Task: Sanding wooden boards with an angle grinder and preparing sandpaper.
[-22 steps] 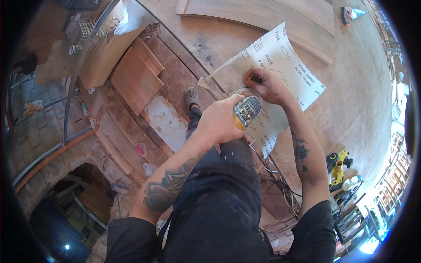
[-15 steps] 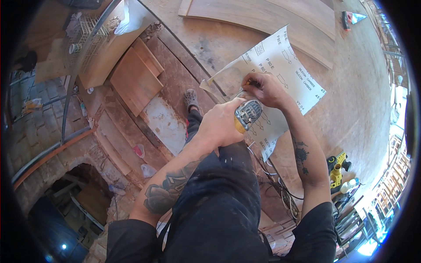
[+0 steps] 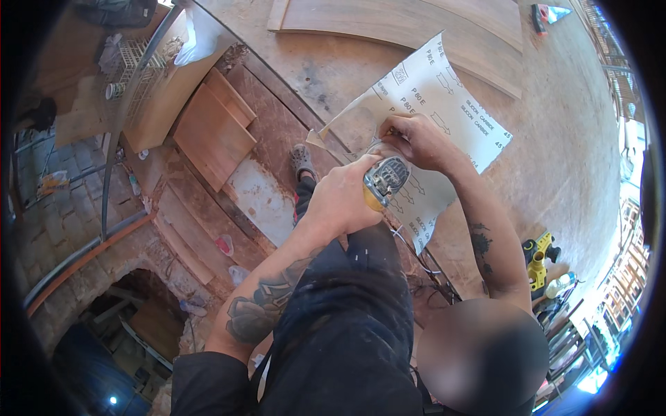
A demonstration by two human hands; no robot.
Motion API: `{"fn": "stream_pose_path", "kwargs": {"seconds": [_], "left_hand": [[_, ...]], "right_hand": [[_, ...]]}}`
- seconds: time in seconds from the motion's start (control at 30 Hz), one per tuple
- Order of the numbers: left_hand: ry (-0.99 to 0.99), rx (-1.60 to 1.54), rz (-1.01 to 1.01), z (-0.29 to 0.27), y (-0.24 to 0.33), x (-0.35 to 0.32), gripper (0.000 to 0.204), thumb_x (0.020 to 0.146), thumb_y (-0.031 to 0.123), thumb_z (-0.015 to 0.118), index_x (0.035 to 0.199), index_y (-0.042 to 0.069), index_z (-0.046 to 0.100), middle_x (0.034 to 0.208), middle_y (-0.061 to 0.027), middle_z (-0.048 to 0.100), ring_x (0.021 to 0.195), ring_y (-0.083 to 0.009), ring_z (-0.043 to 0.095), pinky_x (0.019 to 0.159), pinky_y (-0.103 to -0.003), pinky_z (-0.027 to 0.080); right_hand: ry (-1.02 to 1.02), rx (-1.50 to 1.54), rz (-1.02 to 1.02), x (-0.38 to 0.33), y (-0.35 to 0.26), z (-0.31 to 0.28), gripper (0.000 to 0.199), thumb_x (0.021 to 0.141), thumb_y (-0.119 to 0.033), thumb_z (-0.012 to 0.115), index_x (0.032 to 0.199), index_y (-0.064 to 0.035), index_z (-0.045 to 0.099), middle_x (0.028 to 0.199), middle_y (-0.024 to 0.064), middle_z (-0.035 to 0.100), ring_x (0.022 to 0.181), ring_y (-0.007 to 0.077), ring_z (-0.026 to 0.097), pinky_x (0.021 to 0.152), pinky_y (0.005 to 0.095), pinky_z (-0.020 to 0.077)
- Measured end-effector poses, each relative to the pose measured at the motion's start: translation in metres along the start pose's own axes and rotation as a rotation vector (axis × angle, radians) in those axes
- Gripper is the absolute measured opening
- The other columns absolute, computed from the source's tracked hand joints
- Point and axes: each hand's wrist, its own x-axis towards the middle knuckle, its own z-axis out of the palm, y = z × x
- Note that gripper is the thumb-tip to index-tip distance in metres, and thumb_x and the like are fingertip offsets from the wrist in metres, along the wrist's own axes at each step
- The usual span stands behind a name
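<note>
Power tool [image 3: 386, 179] over sandpaper [image 3: 461, 107]
Left hand [image 3: 341, 197] wraps its probably heavy, rigid body, the surest hold; right hand [image 3: 424, 142] curled narrow, contents unclear.

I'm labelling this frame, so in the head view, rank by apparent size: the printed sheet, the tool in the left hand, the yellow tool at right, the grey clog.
Printed sheet: largest.
Held tool in the left hand and yellow tool: too alike to rank; the first is partly covered.
Grey clog: smallest.
</note>
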Motion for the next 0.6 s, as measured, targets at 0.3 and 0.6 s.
{"fn": "stream_pose_path", "kwargs": {"seconds": [0.3,0.6], "left_hand": [[-0.043,0.018,-0.005,-0.003,0.002,0.002,0.076,0.063,0.016,0.083,0.136,0.008,0.06,0.111,-0.0236,0.074,0.108,-0.0435,0.07,0.094,-0.046,0.057],[-0.029,-0.007,0.007,-0.002,0.005,0.002,0.075,0.064,0.014,0.083,0.136,0.007,0.061,0.114,-0.0229,0.074,0.111,-0.0419,0.07,0.095,-0.043,0.057]], "right_hand": [[0.113,0.024,0.067,-0.017,0.006,0.003,0.01,0.091,-0.004,0.074,0.099,-0.0017,0.069,0.093,0.0172,0.075,0.084,0.0346,0.074,0.075,0.0393,0.0582],[0.383,0.065,0.171,-0.06,-0.001,0.018,0.009,0.09,-0.001,0.073,0.099,-0.0006,0.074,0.093,0.0171,0.076,0.084,0.0318,0.075,0.076,0.038,0.0586]]}}
